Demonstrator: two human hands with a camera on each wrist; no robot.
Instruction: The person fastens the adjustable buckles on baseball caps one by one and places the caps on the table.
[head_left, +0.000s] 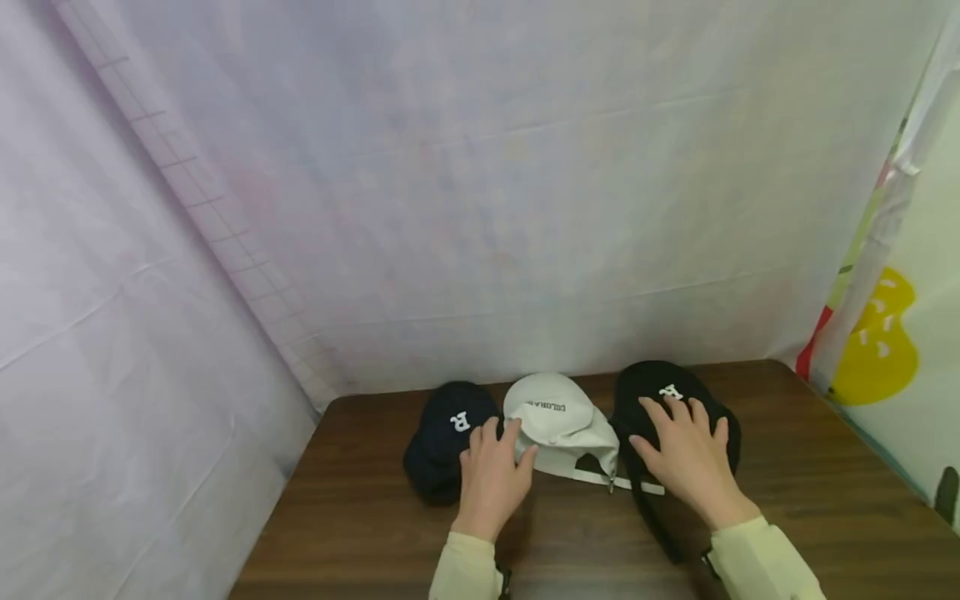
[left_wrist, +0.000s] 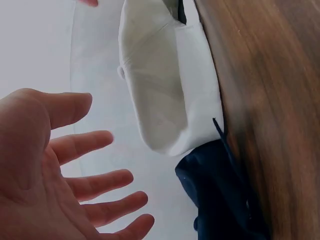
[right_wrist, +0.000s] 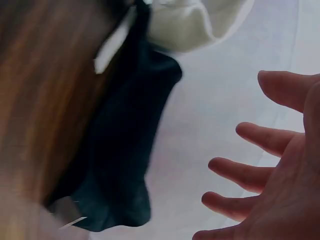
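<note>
In the head view three baseball caps lie in a row along the back of the table. A navy cap [head_left: 435, 437] with a white R sits at the left, a white cap [head_left: 551, 392] with dark lettering in the middle, and a black cap [head_left: 645, 379] with a white R at the right. My left hand [head_left: 491, 483], fingers spread, overlaps the edge between navy and white caps. Over the black cap is my right hand [head_left: 690, 467], its fingers also spread. Both wrist views show space between the palms and the caps; neither hand holds anything.
The dark wood table [head_left: 345, 500] ends at a hanging white cloth [head_left: 480, 208] just behind the caps. Another white sheet [head_left: 135, 375] hangs along the left side. A loose black strap [head_left: 660, 525] trails from the black cap toward the front, beside the white cap's strap [head_left: 645, 488].
</note>
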